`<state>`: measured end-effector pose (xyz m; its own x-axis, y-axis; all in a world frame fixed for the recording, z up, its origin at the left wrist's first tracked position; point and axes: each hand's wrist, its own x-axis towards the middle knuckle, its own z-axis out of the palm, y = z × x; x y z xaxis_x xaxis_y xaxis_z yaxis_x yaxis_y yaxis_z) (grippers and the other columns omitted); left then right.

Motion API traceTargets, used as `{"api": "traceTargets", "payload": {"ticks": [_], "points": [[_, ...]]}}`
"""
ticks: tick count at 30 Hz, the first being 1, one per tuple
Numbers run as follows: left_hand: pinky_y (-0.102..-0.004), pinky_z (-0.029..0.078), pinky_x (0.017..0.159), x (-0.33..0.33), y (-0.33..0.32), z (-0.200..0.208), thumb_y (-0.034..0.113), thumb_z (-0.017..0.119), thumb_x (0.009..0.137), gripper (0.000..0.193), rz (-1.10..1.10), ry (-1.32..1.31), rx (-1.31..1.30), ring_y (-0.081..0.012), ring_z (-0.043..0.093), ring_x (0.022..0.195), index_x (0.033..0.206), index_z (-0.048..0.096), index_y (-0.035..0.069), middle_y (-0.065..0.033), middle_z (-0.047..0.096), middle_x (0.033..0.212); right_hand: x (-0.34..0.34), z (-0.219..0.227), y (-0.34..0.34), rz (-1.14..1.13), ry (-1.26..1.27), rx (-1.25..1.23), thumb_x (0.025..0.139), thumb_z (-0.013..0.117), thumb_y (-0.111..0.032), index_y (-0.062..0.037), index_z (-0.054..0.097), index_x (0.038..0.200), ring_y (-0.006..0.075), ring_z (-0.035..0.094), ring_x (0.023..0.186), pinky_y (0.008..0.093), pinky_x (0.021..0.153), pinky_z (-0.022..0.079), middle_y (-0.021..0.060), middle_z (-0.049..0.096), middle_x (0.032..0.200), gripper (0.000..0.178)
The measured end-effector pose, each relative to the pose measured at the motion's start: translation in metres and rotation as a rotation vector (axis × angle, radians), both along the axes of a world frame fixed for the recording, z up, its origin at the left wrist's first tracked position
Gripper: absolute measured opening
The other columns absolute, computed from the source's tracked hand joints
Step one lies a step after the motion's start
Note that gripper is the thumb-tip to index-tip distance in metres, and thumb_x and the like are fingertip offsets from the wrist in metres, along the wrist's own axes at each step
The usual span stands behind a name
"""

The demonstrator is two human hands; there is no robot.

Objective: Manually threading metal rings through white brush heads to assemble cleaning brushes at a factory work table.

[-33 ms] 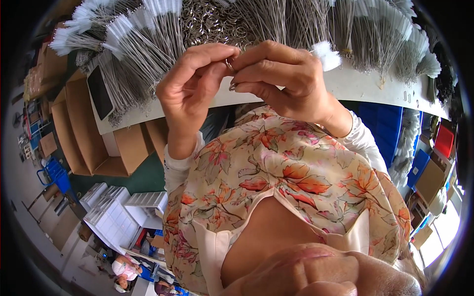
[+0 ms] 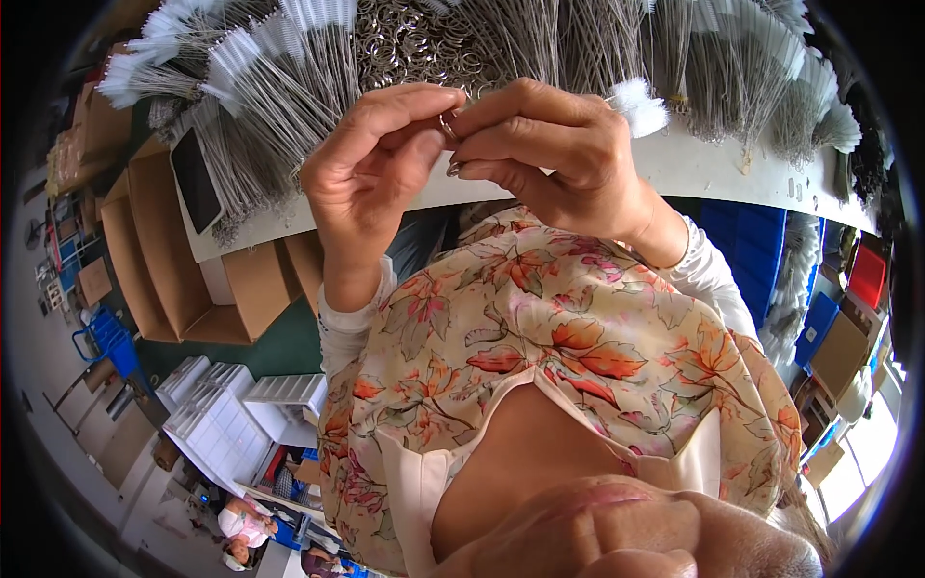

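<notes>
"Head view: has anything moved since the picture before?"

"Hardly; both hands sit as they did, just below the ring pile (image 2: 414,43); the pinch looks unchanged, so the work on the ring (image 2: 449,125) seems mid-step."

"Where is the ring?"

"Below the pile, raised off the table (image 2: 694,164), between the two hands; the left hand (image 2: 371,173) nips it with thumb and forefinger, fingers narrow; the right hand (image 2: 559,154) closes on it from the other side, fingertips tight together."

"And round about?"

"Brushes (image 2: 289,87) fan out left and right of the pile."
</notes>
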<state>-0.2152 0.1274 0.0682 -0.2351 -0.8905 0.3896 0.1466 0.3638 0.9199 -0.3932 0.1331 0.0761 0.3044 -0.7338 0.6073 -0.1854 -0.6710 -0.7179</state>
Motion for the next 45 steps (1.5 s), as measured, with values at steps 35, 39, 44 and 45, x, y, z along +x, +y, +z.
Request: {"api": "traceTargets", "payload": {"ticks": [35, 39, 44, 45], "points": [[-0.0246, 0.056, 0.073, 0.009, -0.007, 0.002, -0.014, 0.060, 0.072, 0.031, 0.107, -0.193, -0.091, -0.0164, 0.065, 0.082, 0.102, 0.063, -0.006, -0.0149, 0.064, 0.098, -0.005, -0.011, -0.039, 0.485, -0.311, 1.152, 0.086, 0.063, -0.020, -0.0038, 0.064, 0.087, 0.0032, 0.052, 0.047, 0.0142, 0.036, 0.034, 0.0013, 0.061, 0.069, 0.017], [-0.0262, 0.056, 0.074, 0.008, -0.002, 0.000, -0.014, 0.059, 0.073, 0.029, 0.128, -0.109, -0.033, -0.0186, 0.065, 0.083, 0.102, 0.062, -0.008, -0.0172, 0.063, 0.099, -0.002, -0.008, -0.033, 0.470, -0.376, 1.254, 0.086, 0.063, -0.020, -0.0037, 0.064, 0.086, 0.0036, 0.053, 0.049, 0.0146, 0.038, 0.035, 0.0018, 0.061, 0.069, 0.016], [-0.0269, 0.056, 0.075, 0.007, 0.002, -0.003, -0.014, 0.059, 0.074, 0.029, 0.177, -0.096, -0.034, -0.0192, 0.065, 0.085, 0.103, 0.061, -0.009, -0.0179, 0.062, 0.101, -0.002, -0.007, -0.026, 0.313, -0.133, 0.963, 0.086, 0.062, -0.016, -0.0013, 0.062, 0.095, 0.0052, 0.055, 0.054, 0.0172, 0.044, 0.040, 0.0013, 0.061, 0.072, 0.017], [-0.0269, 0.056, 0.075, 0.008, 0.002, -0.005, -0.015, 0.059, 0.074, 0.029, 0.199, -0.100, -0.031, -0.0192, 0.065, 0.085, 0.103, 0.061, -0.009, -0.0180, 0.062, 0.101, -0.004, -0.007, -0.024, 0.302, -0.082, 0.934, 0.087, 0.061, -0.014, -0.0007, 0.062, 0.096, 0.0054, 0.056, 0.057, 0.0182, 0.047, 0.042, 0.0014, 0.062, 0.076, 0.016]]}}
